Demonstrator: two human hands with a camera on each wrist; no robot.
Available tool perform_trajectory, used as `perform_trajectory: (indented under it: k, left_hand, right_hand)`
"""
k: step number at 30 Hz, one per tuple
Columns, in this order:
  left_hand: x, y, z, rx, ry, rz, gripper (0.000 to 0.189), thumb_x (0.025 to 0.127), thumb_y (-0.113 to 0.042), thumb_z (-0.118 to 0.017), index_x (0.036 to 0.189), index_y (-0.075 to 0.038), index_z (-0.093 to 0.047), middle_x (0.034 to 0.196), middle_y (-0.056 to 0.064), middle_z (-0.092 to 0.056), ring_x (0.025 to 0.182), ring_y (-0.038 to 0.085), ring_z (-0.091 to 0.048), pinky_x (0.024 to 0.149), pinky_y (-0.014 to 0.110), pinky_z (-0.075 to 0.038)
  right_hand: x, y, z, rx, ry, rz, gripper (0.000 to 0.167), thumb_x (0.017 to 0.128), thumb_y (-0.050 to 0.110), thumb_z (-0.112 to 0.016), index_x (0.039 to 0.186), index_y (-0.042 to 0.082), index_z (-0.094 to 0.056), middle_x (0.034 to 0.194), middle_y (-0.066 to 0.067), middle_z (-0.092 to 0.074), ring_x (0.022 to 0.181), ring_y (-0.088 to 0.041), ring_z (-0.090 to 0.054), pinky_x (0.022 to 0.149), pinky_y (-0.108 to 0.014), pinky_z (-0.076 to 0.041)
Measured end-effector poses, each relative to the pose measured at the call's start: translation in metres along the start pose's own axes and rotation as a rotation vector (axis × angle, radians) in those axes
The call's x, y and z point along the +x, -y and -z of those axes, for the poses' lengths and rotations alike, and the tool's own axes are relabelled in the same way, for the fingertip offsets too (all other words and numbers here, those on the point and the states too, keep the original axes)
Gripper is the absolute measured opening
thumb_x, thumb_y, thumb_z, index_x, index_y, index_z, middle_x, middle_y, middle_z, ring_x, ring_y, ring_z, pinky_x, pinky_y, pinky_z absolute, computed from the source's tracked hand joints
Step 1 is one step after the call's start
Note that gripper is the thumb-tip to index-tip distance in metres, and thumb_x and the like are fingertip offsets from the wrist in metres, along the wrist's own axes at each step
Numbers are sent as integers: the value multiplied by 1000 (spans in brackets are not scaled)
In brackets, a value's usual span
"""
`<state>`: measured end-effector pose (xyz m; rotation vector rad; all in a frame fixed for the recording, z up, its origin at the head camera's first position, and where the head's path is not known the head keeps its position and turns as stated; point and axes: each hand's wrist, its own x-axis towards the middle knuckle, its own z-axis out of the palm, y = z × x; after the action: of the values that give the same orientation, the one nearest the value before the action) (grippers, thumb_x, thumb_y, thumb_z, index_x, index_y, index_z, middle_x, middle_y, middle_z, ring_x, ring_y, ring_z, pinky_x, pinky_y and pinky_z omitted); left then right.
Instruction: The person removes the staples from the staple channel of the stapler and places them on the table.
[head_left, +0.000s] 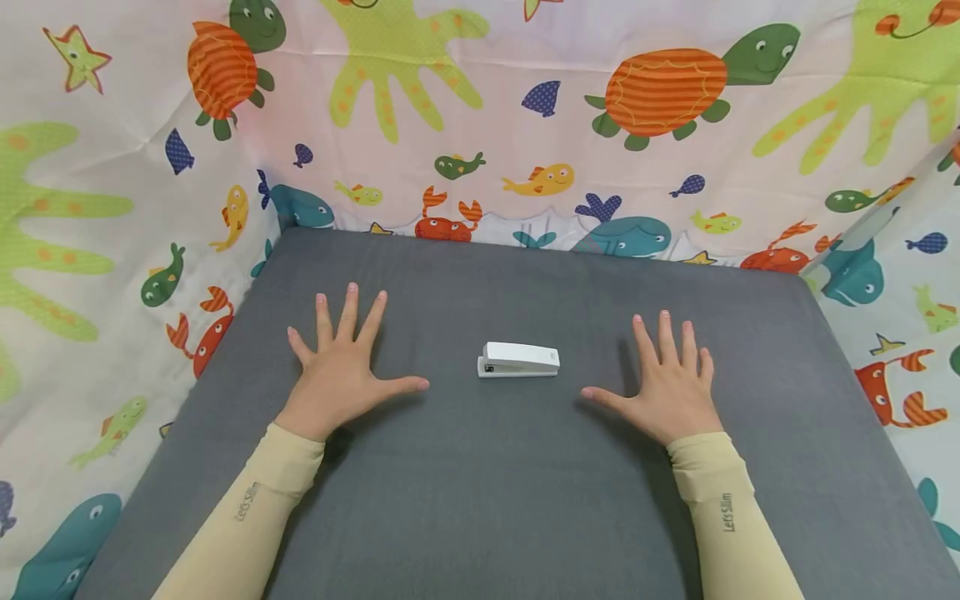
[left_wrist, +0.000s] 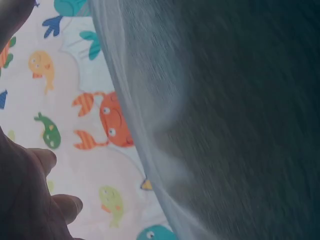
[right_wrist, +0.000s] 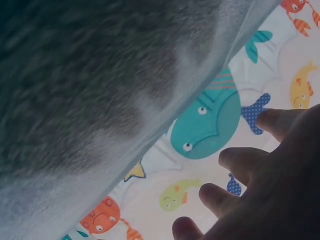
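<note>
A white stapler lies on the grey tabletop between the two hands, its open end toward the left. To its left, my left hand is spread with straight fingers, palm down and apart from the stapler. My right hand is spread in the same way on the stapler's other side, its thumb pointing toward it. Neither hand holds anything. In the left wrist view, part of the left hand shows at the edge. Fingers of the right hand appear in the right wrist view; the stapler is in neither wrist view.
A grey cloth-covered table spreads beneath both hands. Behind it and at both sides hangs a white curtain printed with sea animals. It meets the table's far edge.
</note>
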<state>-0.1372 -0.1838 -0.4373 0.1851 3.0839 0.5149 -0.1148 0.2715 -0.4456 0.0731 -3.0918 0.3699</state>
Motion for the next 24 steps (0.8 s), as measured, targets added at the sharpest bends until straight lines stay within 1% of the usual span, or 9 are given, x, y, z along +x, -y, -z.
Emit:
perform_trajectory:
  k: [6,12,19,24]
  left_hand:
    - [3,-19,-7,-3,-2,-51,139,67,-103,-64,174,-40,-2,183,5,10,165,52,19,113,94,6]
    - [4,-34,-13,-9,3,-104,138,68,-101,-65,174,-40,-2,184,4,9,166,51,18,114,94,5]
    - [4,-49,-16,-13,2,-136,136,70,-97,-70,174,-39,-5,184,5,7,166,52,16,115,94,3]
    - [6,-59,-17,-3,-7,-161,135,69,-99,-67,174,-39,-7,184,6,6,166,53,12,116,93,0]
  right_hand:
    - [3,14,1,-6,11,32,138,74,97,-65,176,19,-13,182,-21,-2,166,-56,-1,125,-82,-8]
    - [8,31,1,-11,3,68,137,74,97,-65,176,20,-15,183,-19,-4,167,-54,-2,128,-79,-9]
    - [12,47,-6,-10,23,98,137,73,97,-66,175,21,-17,183,-19,-6,167,-52,-3,130,-77,-9]
    - [14,58,-7,-20,19,123,136,73,95,-68,175,21,-17,183,-18,-8,168,-50,-6,130,-76,-10]
